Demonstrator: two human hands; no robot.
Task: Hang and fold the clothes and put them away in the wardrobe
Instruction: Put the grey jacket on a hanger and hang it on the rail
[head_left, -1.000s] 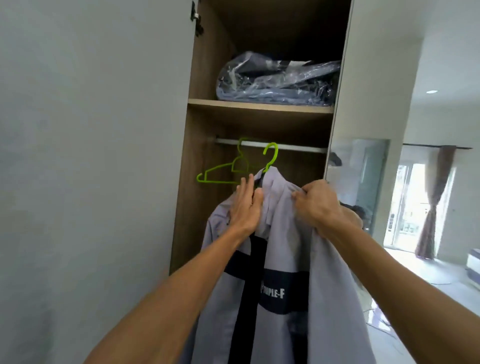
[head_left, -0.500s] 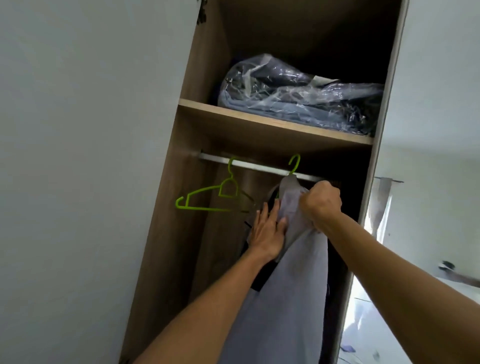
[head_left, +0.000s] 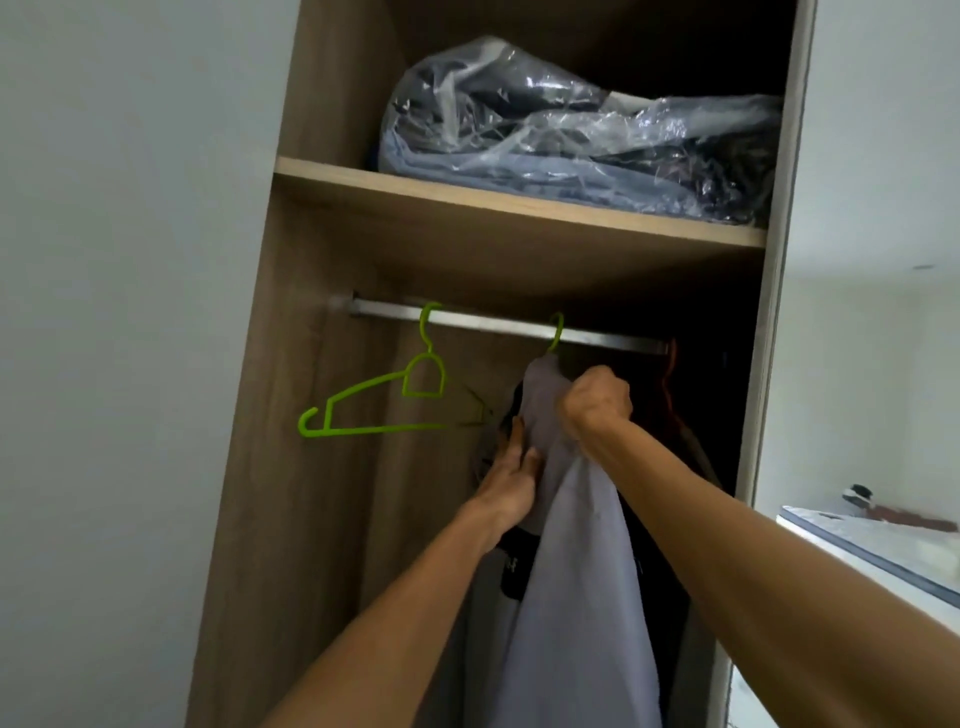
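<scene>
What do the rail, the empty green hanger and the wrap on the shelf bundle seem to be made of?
Rail: probably brushed metal, grey with a dull sheen.
Empty green hanger: likely plastic, bright uniform colour, moulded shape.
Wrap: thin clear plastic film, crinkled with glare.

1. The pale grey shirt (head_left: 576, 597) hangs lengthwise inside the wardrobe (head_left: 322, 467), edge-on, with its dark-banded front turned left; the right hand (head_left: 597, 400) grips the cloth just below the collar and the left hand (head_left: 511, 478) lies flat against the front
2. Its green hanger (head_left: 556, 332) shows only the hook, caught over the metal rail (head_left: 493, 325)
3. A bare second hanger (head_left: 395, 400), also green, hangs on the rail further left, tilted
4. Bagged clothes (head_left: 571, 140) lie on the shelf (head_left: 519, 208) above the rail
</scene>
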